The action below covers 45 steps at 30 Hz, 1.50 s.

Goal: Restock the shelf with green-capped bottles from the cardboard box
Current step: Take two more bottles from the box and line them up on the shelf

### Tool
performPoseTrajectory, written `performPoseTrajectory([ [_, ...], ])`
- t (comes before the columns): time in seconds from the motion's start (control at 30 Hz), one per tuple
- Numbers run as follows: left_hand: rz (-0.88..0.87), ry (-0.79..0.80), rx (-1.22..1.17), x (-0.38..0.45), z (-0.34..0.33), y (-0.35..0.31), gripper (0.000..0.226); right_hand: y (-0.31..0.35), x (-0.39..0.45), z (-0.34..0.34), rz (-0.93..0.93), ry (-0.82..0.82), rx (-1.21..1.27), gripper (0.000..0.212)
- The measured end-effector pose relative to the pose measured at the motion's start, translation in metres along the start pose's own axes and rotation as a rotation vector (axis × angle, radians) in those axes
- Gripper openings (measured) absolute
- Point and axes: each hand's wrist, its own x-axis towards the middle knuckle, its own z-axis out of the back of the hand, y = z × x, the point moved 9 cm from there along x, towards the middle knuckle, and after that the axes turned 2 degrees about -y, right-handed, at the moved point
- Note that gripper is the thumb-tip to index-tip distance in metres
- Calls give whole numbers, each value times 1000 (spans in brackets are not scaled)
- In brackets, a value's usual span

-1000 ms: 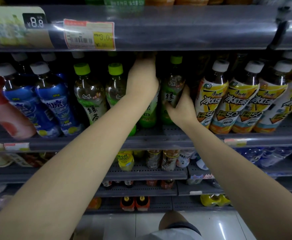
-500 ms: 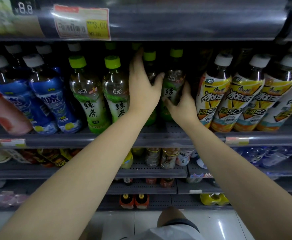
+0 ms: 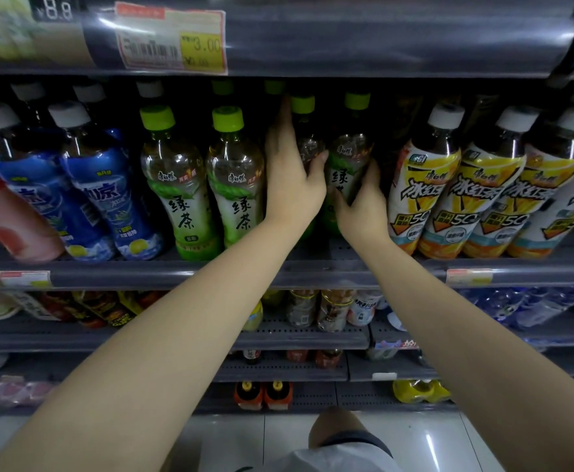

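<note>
On the shelf (image 3: 313, 267) four green-capped bottles stand in the front row. Two are free at the left, one (image 3: 180, 189) beside the other (image 3: 236, 185), both upright with their labels facing out. The third (image 3: 307, 141) and fourth (image 3: 350, 158) stand slightly further back, just to the right, each under a hand. More green caps show dimly in the row behind; their number cannot be told.

The left hand (image 3: 290, 178) lies against the third bottle. Its fingers (image 3: 284, 120) reach up nearly straight along the bottle's left side to the cap, and the thumb bends round the front of the body, so the bottle sits between thumb and fingers. The right hand (image 3: 364, 202) cups the lower part of the fourth bottle, thumb across the label in front and the other fingers curled round its right side.

To the left stand two blue-labelled bottles (image 3: 74, 199) with white caps in front, with more white caps behind. To the right, four yellow-labelled bottles (image 3: 456, 199) with white caps fill the front row. A price tag (image 3: 171, 39) sits on the shelf edge above. The cardboard box is out of view.
</note>
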Motion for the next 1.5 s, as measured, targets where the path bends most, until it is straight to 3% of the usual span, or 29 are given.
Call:
performPoseTrajectory([
  [0.53,-19,30,-18,14,-22,8,74,-14,20,-9,-41,32,-72,74],
  [0.7,26,120,29,21,-25,16,75,-5,14,-5,-36,18,-235,73],
  [1.13,19,188,-66,14,-21,26,71,-1,-1,2,-41,19,-93,76],
  [1.27,-1,164,-12,10,-20,27,71,-6,-10,-3,-95,66,-139,66],
  [1.5,110,196,-44,-35,-9,11,81,8,-41,11,-175,60,27,63],
])
